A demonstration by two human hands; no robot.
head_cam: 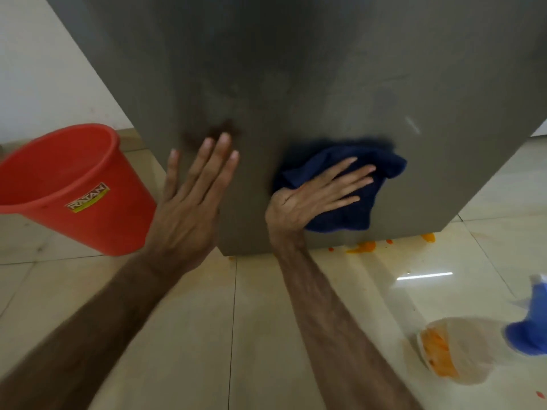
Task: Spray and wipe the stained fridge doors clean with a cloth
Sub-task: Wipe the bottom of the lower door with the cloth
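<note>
- A red bucket (63, 184) with a label stands on the tiled floor (189, 321) at the left, just beside the fridge door (296, 69).
- The left hand (189, 208) lies flat against the grey door, fingers straight and together, fingertips at a brown stain (219, 131).
- The right hand (313, 196) presses a dark blue cloth (355, 208) to the lower part of the door with fingers spread.
- Orange spills (364, 247) lie on the floor under the door's bottom edge.
- At the right, on the floor, lie a crumpled bag with orange smears (450, 350) and a blue spray bottle (532, 321), blurred.
</note>
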